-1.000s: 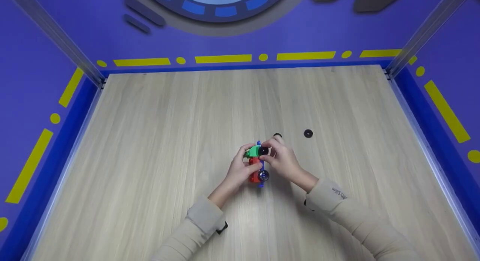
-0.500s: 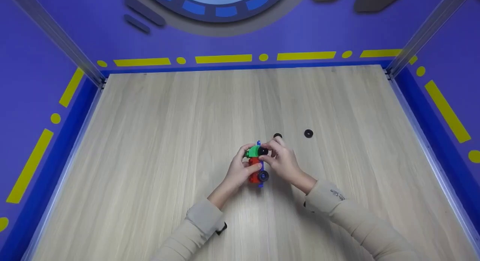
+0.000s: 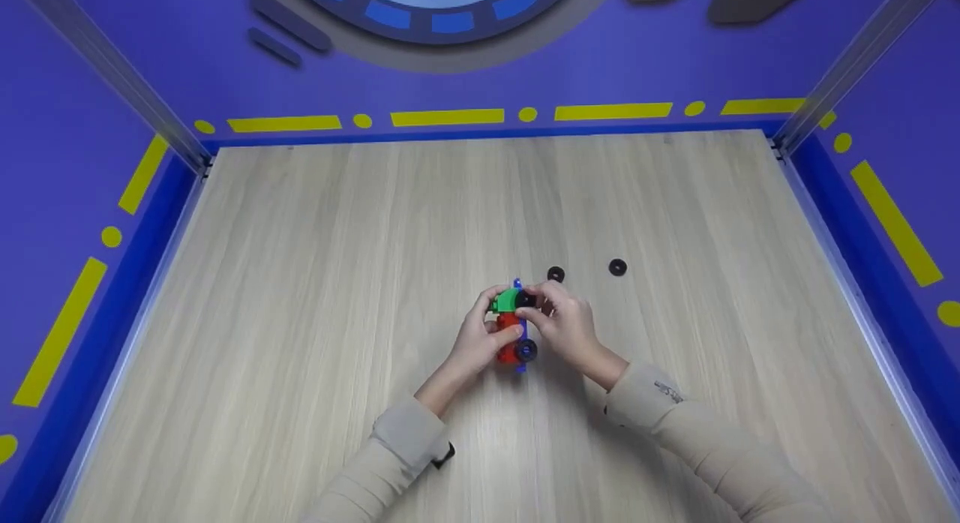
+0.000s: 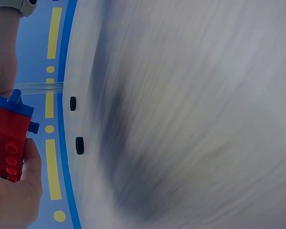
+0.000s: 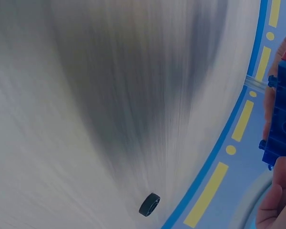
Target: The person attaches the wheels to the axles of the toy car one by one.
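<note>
My left hand [image 3: 474,337] grips a toy block car, its thumb along the red brick [image 3: 508,324]. A green brick [image 3: 507,302] sits at the far end, and a blue chassis [image 5: 285,114] runs along the right side. One black wheel [image 3: 526,350] is on the chassis at the near end. At the far end, my right hand [image 3: 571,322] pinches another black wheel [image 3: 524,299] between thumb and fingers, against the car's side. The right wrist view shows the chassis underside close to the right fingertips [image 5: 282,167]. The car is held above the table.
Two loose black tyres lie on the wooden table [image 3: 337,283] beyond the right hand: one tyre [image 3: 556,274] close to its fingers, the other tyre [image 3: 617,267] farther right. Blue-purple panels [image 3: 600,73] wall the table at the back and sides.
The right hand has shifted slightly at the far wheel, so the loose tyre beyond its fingers shows more fully. The car has moved very slightly up in the head view, still in the left hand.
</note>
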Demonstrator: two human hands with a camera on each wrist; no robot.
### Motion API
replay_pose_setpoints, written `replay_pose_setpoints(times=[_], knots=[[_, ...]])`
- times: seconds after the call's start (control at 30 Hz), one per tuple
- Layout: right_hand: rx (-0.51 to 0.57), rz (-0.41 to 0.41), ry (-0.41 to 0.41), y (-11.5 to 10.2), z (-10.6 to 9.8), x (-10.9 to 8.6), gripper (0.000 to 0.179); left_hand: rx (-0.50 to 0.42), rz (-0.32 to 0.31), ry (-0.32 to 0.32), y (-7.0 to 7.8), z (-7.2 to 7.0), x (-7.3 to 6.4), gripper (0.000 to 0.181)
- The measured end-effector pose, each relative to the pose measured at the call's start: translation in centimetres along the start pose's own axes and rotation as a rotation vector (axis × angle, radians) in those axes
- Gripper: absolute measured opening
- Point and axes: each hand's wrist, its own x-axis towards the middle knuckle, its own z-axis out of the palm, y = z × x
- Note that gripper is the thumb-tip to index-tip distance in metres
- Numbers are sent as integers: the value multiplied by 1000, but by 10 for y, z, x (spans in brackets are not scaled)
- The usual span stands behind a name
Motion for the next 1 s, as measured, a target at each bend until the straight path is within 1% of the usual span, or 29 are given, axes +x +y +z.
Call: replay_pose_setpoints(times=[0.13, 0.33, 0.37, 0.47, 0.6, 0.83, 1.0], knots=[[16, 31, 8, -1, 1, -1, 26, 14, 10, -3, -4, 0, 3, 56], [64, 155, -23, -4, 1, 1, 26, 50, 19, 10, -21, -2, 12, 57], [73, 176, -30, -4, 0, 1, 26, 57, 23, 12, -22, -2, 13, 56], [94, 228, -45, -6, 0, 2, 26, 64, 21, 9, -13, -1, 9, 55], [116, 281, -60, -8, 0, 3, 26, 69, 6, 2, 3, -1, 1, 55], [214, 403, -117, -8, -1, 5, 22, 78, -3, -14, 4, -2, -1, 57], [251, 448, -143, -6, -1, 7, 23, 78, -13, -19, 3, -3, -1, 57]])
